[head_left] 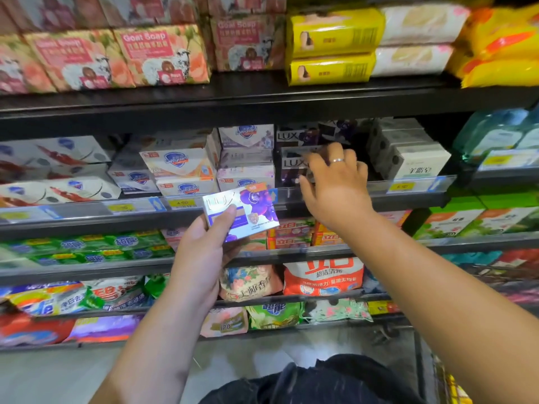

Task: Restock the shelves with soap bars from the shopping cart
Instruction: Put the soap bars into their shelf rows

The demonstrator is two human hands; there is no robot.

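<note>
Dark clothing (315,380) at btm. L hand (201,252) grips Lux box (242,211); R hand (335,182) at Lux stack (288,137), grip unclear.

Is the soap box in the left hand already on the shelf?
Out: the left hand holds the soap box in front of the shelf.

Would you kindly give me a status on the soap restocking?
Left hand grips a Lux soap box, at the shelf lip. Right hand at the shelved Lux stack, grip unclear. No obstruction seen.
</note>
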